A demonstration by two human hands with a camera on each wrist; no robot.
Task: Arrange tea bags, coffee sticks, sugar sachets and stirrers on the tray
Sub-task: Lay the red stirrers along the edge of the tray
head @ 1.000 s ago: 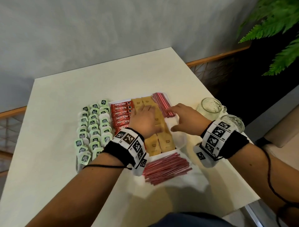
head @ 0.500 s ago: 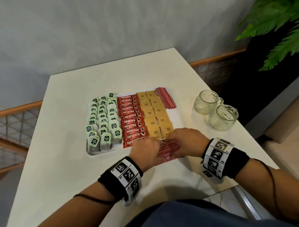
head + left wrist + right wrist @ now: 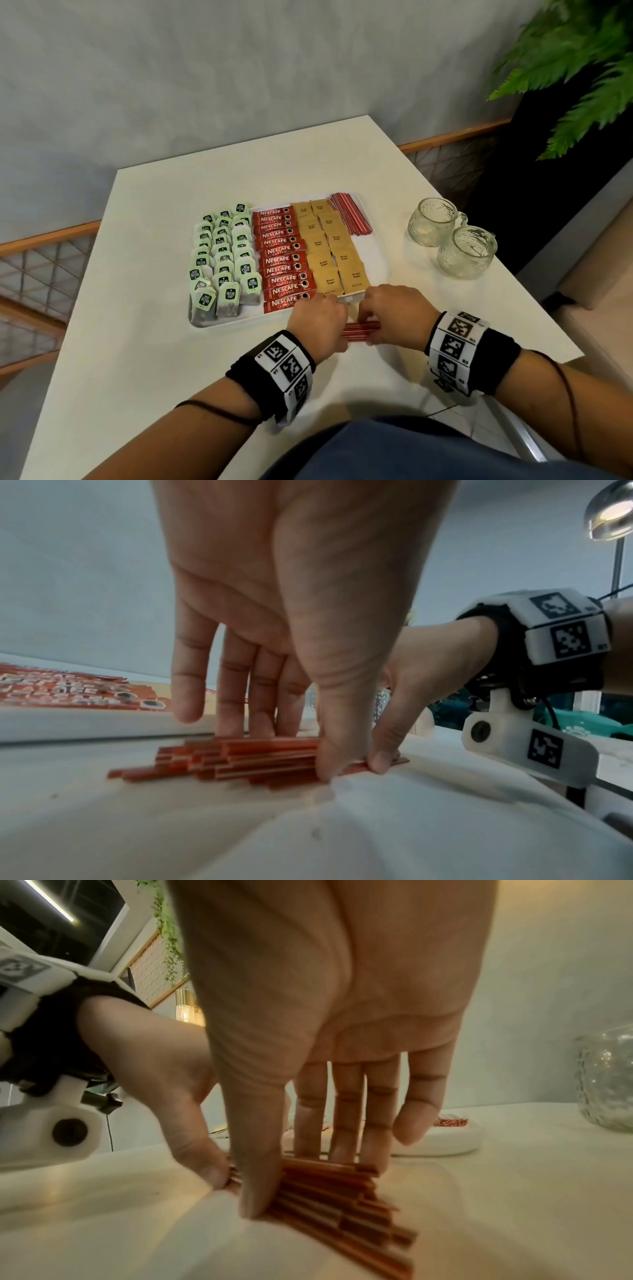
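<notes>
A white tray (image 3: pixel 246 318) holds rows of green tea bags (image 3: pixel 222 260), red coffee sticks (image 3: pixel 281 260), brown sugar sachets (image 3: pixel 329 250) and, at its far right, a strip of red stirrers (image 3: pixel 349 214). A loose bundle of red stirrers (image 3: pixel 361 330) lies on the table just in front of the tray. My left hand (image 3: pixel 322 322) and right hand (image 3: pixel 394 315) pinch it from either end. In the wrist views each thumb is on the near side and the fingers on the far side of the bundle (image 3: pixel 240 761) (image 3: pixel 329 1191).
Two glass mugs (image 3: pixel 433 221) (image 3: pixel 466 251) stand right of the tray near the table's right edge. A fern (image 3: pixel 582 61) hangs over the far right corner. A railing runs behind the table on the left.
Both hands left the sachets and stirrers on the tray and came back to the loose stirrers in front of it. They now squeeze them into a tighter bundle.
</notes>
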